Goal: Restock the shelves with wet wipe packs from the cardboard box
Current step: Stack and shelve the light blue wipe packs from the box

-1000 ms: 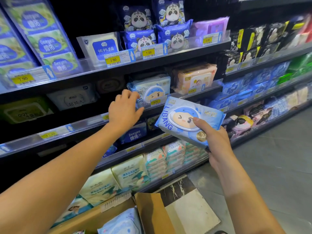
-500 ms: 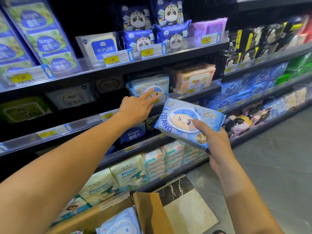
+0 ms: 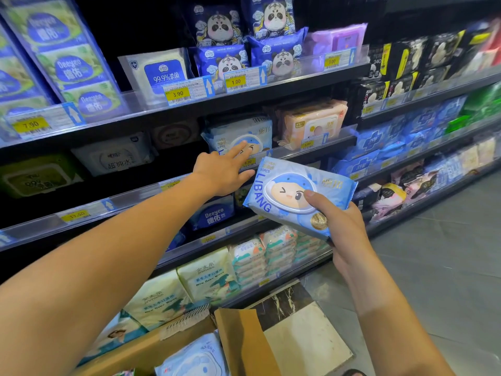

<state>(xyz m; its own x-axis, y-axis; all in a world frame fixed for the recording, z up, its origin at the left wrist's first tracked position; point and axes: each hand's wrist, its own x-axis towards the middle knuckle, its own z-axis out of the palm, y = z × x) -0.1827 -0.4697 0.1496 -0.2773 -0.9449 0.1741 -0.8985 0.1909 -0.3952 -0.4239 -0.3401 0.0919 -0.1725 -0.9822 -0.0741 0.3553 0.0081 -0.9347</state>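
Observation:
My right hand grips a blue LIBANG wet wipe pack by its near edge, thumb on its face, in front of the middle shelf. My left hand reaches to that shelf with fingers stretched out, fingertips at a matching blue pack standing behind the shelf rail. The cardboard box sits open at the bottom, with another blue pack inside it.
A peach pack stands right of the blue one on the middle shelf. Panda packs and a white 99.9% pack fill the upper shelf. Green-white packs line the bottom shelf. Grey floor lies to the right.
My left hand has uncurled and moved right from the shelf rail to the blue pack on the shelf. The right hand with its pack has stayed nearly still.

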